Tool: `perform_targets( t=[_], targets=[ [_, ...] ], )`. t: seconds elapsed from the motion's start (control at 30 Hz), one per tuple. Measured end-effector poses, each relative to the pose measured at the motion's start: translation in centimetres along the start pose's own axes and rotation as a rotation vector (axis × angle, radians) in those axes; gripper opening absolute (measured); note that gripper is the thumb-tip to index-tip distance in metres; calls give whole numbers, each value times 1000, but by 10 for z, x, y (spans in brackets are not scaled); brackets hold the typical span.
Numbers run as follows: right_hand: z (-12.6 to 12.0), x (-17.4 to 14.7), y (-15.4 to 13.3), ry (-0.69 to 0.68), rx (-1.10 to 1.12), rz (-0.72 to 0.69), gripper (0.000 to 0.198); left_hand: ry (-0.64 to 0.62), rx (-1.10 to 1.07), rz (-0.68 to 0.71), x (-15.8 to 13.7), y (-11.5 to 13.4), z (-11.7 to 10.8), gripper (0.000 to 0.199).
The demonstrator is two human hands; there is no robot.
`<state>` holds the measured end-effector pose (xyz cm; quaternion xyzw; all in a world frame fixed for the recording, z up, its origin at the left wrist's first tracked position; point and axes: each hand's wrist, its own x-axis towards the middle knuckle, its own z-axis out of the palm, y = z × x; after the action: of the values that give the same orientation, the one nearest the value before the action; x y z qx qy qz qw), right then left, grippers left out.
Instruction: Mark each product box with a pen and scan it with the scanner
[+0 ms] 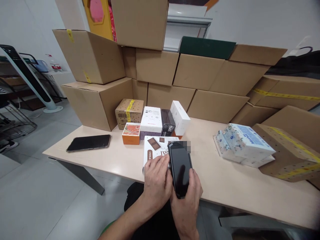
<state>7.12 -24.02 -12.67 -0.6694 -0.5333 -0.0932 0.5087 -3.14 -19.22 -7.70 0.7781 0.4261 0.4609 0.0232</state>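
Note:
My right hand [187,203] is wrapped round the lower part of a black rugged smartphone [180,166], with the thumb on its right edge. The phone tilts up towards me, and its screen is dark. Bent and held together, the fingers of my left hand [158,181] press against the phone's left edge; their tips are partly hidden. Behind both hands, at the table's front edge, is a white box [152,141] printed with brown chocolate pieces. My left fingers overlap this box, and I cannot tell whether they touch it.
On the table [120,163] lies another phone [88,142] at the left. Small boxes, including an orange box [131,138] and a dotted carton [129,111], stand behind the white one. Blue-white packages [247,143] sit right. Large cardboard boxes [157,68] form a wall at the back.

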Motion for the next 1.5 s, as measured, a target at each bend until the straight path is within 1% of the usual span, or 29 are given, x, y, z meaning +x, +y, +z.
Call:
perform_targets(
  t=[0.27, 0.47, 0.6, 0.93, 1.13, 1.23, 1.3, 1.4, 1.5],
  targets=[
    [-1, 2, -1, -4, 1, 7, 70, -59, -14, -20, 2, 1, -3, 43],
    [-2, 2, -2, -16, 5, 30, 73, -91, -11, -30, 2, 0, -4, 46],
    [-2, 2, -2, -23, 9, 41, 73, -78, 7, -18, 2, 0, -3, 47],
    [0, 2, -2, 6, 8, 7, 73, -64, 22, 6, -1, -3, 0, 49],
    [-1, 1, 0, 21, 36, 17, 70, -47, 44, 39, -2, -5, 1, 54],
    [-7, 3, 7, 59, 34, 27, 73, -58, 72, 52, -3, -6, 1, 55],
    [-15, 6, 15, 100, 2, 46, 75, -57, 94, 67, -4, -6, 2, 55],
    [-35, 15, 36, 175, -117, 87, 78, -52, 129, 81, -3, -6, 4, 51],
    [-56, 23, 65, 200, -290, 61, 80, -31, 165, 94, -2, -5, 5, 42]
  ],
)
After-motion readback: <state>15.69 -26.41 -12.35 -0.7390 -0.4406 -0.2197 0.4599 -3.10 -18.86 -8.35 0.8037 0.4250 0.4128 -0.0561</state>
